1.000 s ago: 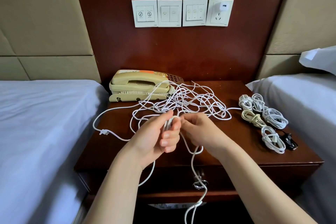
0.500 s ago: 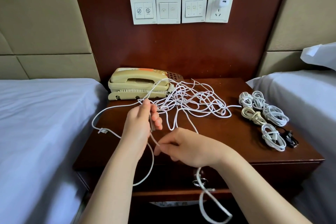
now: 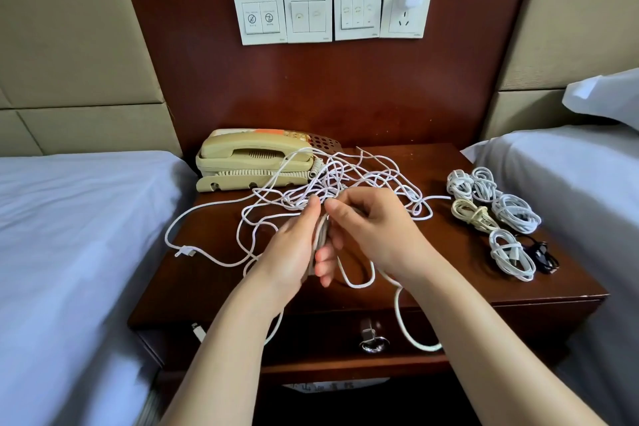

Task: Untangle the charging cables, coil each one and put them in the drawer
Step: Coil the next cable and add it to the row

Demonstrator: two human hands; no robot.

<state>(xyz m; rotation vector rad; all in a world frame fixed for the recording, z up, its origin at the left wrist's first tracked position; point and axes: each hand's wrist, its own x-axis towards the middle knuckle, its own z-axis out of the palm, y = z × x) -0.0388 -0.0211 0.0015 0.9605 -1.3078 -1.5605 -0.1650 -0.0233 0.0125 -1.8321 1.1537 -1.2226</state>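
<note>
A tangle of white charging cables (image 3: 349, 180) sprawls over the middle of the dark wooden nightstand (image 3: 432, 273). My left hand (image 3: 294, 249) grips a few gathered loops of one white cable, held upright above the front of the top. My right hand (image 3: 373, 235) pinches the same cable at the top of those loops, thumb meeting my left fingertips. A loop of that cable (image 3: 359, 273) lies on the top below my hands, and its slack hangs over the front edge past the closed drawer (image 3: 318, 339). Several coiled cables (image 3: 491, 214) lie at the right.
A beige telephone (image 3: 256, 162) stands at the back left, touching the tangle. A small black cable (image 3: 539, 252) lies by the coils. One plug end (image 3: 185, 251) rests near the left edge. Beds flank the nightstand. The drawer has a metal ring pull (image 3: 371, 342).
My right hand has risen from near the front edge up to my left hand, carrying the cable with it. The hanging slack has shortened.
</note>
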